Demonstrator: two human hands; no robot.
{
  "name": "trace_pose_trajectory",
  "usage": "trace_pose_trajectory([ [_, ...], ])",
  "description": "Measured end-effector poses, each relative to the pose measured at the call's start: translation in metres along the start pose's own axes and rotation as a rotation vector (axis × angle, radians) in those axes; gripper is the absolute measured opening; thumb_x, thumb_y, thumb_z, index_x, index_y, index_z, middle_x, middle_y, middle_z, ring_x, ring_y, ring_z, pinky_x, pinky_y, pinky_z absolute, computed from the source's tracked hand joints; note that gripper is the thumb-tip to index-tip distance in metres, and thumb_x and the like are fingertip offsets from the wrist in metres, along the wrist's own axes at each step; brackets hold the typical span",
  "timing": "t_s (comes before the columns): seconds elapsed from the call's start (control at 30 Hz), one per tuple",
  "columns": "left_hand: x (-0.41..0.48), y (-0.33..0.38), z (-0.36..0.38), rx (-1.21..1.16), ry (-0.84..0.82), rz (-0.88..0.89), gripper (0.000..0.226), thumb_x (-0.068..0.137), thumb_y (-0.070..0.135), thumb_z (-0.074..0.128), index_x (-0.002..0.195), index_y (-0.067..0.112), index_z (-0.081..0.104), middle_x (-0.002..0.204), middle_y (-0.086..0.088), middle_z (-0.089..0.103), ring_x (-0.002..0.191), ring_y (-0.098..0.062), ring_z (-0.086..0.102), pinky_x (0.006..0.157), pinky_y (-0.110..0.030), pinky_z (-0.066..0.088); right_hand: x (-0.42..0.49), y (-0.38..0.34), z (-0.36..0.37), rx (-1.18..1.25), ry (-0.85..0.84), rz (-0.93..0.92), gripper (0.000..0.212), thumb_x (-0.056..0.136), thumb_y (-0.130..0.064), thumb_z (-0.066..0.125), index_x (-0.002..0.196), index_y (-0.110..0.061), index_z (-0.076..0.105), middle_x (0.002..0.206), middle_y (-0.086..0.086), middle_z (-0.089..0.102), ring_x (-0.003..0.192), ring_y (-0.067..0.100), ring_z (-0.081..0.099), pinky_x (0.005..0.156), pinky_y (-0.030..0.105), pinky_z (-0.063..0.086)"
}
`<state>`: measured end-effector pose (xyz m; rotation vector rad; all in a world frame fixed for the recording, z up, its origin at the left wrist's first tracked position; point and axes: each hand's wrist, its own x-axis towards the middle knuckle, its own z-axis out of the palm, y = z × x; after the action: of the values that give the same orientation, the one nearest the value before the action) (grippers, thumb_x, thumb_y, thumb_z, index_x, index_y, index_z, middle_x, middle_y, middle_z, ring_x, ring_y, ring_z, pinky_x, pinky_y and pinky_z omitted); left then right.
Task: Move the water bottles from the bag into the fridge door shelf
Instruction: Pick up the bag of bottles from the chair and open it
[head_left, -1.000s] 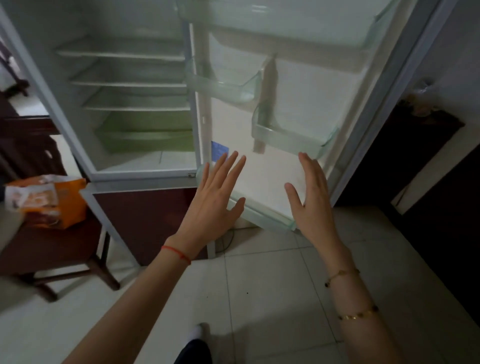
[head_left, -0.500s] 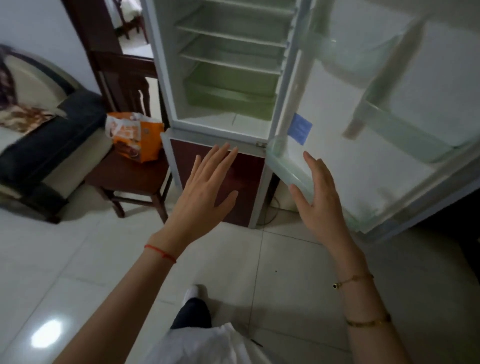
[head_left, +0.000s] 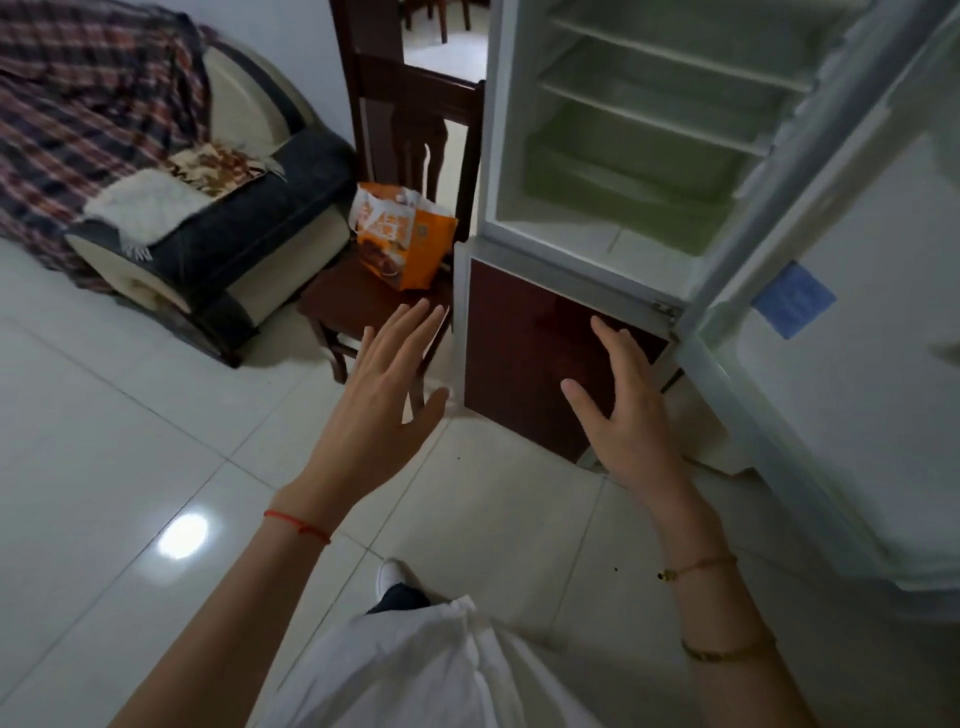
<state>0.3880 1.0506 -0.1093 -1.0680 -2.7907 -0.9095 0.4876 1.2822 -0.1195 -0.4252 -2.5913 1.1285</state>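
An orange and white bag stands on the seat of a dark wooden chair left of the fridge. No water bottle shows; the bag's contents are hidden. The fridge stands open with bare shelves, and its door swings out to the right. My left hand is held out with straight spread fingers, its fingertips just below the bag and holding nothing. My right hand is also spread and bare, in front of the fridge's dark red lower door.
A sofa with a plaid blanket and dark cushion stands at the left. White glossy floor tiles spread in front. A blue sticker sits on the inside of the fridge door. My foot shows at the bottom.
The view has swung left and down from the fridge door toward the chair and bag. Both hands stay spread and now sit lower, nearer the bag.
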Motion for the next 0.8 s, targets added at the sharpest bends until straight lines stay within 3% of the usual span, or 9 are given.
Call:
trace_pose_trajectory([
  [0.1,0.008,-0.031,-0.013,0.006,0.018,-0.048,0.071,0.093,0.031,0.052,0.156,0.023,0.019,0.164,0.001,0.016,0.153,-0.018,0.009,0.119,-0.054,0.023,0.027,-0.015,0.027,-0.006,-0.038,-0.013,0.064,0.096,-0.036,0.054,0.151,-0.031,0.023,0.159,-0.004,0.021,0.15,0.009,0.008,0.109,0.015,0.015],
  [0.2,0.017,-0.06,-0.026,0.001,0.03,-0.079,0.07,0.093,0.035,0.049,0.156,0.024,0.019,0.164,0.0,0.018,0.153,-0.019,0.01,0.122,-0.052,0.019,0.053,-0.032,0.053,0.01,-0.065,-0.015,0.063,0.095,-0.034,0.055,0.151,-0.031,0.024,0.16,-0.005,0.021,0.149,0.009,0.009,0.101,0.006,0.014],
  [0.33,0.029,-0.101,-0.045,0.015,0.035,-0.102,0.071,0.094,0.031,0.052,0.156,0.023,0.019,0.163,-0.001,0.019,0.153,-0.02,0.012,0.122,-0.051,0.016,0.085,-0.056,0.088,0.038,-0.092,-0.016,0.063,0.095,-0.034,0.056,0.15,-0.03,0.025,0.16,-0.004,0.02,0.15,0.01,0.008,0.109,0.018,0.017],
  [0.53,0.042,-0.16,-0.067,0.016,0.042,-0.159,0.073,0.095,0.031,0.053,0.157,0.026,0.015,0.164,0.001,0.018,0.152,-0.018,0.014,0.122,-0.05,0.019,0.123,-0.086,0.141,0.052,-0.135,-0.035,0.063,0.095,-0.033,0.055,0.15,-0.029,0.026,0.16,-0.006,0.021,0.149,0.009,0.007,0.111,0.022,0.017],
  [0.63,0.05,-0.182,-0.074,0.013,0.044,-0.177,0.072,0.095,0.031,0.053,0.157,0.025,0.015,0.163,0.001,0.018,0.152,-0.017,0.013,0.122,-0.05,0.018,0.137,-0.095,0.161,0.067,-0.173,-0.037,0.063,0.095,-0.032,0.056,0.15,-0.028,0.026,0.159,-0.006,0.021,0.143,-0.002,0.008,0.107,0.011,0.016],
  [0.73,0.057,-0.199,-0.079,0.005,0.049,-0.198,0.073,0.096,0.03,0.053,0.157,0.025,0.014,0.163,0.002,0.018,0.152,-0.015,0.013,0.122,-0.049,0.018,0.153,-0.102,0.175,0.062,-0.204,-0.039,0.062,0.095,-0.029,0.056,0.15,-0.026,0.027,0.157,-0.007,0.023,0.131,-0.013,0.01,0.088,-0.009,0.017],
  [0.8,0.064,-0.21,-0.081,-0.005,0.058,-0.208,0.072,0.096,0.029,0.053,0.157,0.024,0.015,0.163,0.002,0.019,0.152,-0.015,0.013,0.122,-0.049,0.018,0.165,-0.106,0.182,0.068,-0.226,-0.037,0.062,0.095,-0.029,0.056,0.15,-0.026,0.027,0.157,-0.006,0.022,0.13,-0.014,0.01,0.088,-0.008,0.017],
])
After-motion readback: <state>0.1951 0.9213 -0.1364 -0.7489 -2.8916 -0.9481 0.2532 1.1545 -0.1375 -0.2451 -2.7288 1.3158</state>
